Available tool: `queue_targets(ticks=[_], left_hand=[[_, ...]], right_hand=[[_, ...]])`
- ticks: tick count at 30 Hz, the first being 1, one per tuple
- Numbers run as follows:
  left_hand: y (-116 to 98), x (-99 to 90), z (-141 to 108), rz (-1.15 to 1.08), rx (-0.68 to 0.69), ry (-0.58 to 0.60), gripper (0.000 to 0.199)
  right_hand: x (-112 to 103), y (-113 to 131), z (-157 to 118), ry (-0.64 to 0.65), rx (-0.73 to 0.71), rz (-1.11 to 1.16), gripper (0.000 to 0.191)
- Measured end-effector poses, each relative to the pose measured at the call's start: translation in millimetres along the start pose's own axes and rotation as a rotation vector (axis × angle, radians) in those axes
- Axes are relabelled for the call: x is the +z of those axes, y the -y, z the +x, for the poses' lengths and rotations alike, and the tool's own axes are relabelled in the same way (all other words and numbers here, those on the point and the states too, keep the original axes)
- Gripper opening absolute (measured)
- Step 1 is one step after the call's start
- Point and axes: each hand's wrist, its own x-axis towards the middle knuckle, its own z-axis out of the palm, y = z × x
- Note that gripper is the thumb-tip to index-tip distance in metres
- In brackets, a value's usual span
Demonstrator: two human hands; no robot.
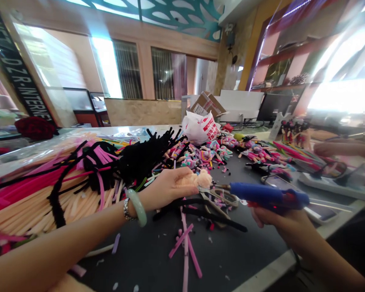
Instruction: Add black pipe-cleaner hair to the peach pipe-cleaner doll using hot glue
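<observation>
My left hand (167,187), with a green bangle on its wrist, is closed on a small peach fuzzy piece (204,179) above the table. From the right, my right hand (272,217) grips a blue glue gun (261,194), whose nozzle points left and sits close to the fuzzy piece. A small red light glows on the gun. Beneath the two hands lie scissors (228,197) and black fuzzy strips (215,217). Pink strips (194,255) cross on the dark table (146,259) nearer to me.
Bundled peach stems (27,213) and black stems (140,158) fill the left. Small colourful dolls (207,152) are heaped behind my hands by a white plastic bag (200,126). A phone (316,209) lies at right. Another person's hand (328,149) is at far right.
</observation>
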Motion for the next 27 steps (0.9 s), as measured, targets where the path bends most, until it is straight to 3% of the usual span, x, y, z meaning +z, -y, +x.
queue_targets(ticks=[10,16,20,27], left_hand=[[-13,-1.0,-3,0.284,0.124,0.098,0.032],[-12,3.4,-6,0.496,0.166,0.012,0.029],[-12,5.4,-8,0.663,0.217,-0.037,0.027],[-15,7.3,-13,1.001,0.325,-0.132,0.038]], right_hand=[[3,2,-1,0.018,0.030,-0.034,0.022],[3,2,0,0.018,0.040,-0.045,0.019],[2,0,2,0.060,0.096,0.069,0.020],[2,-5,3,0.120,0.186,0.097,0.028]])
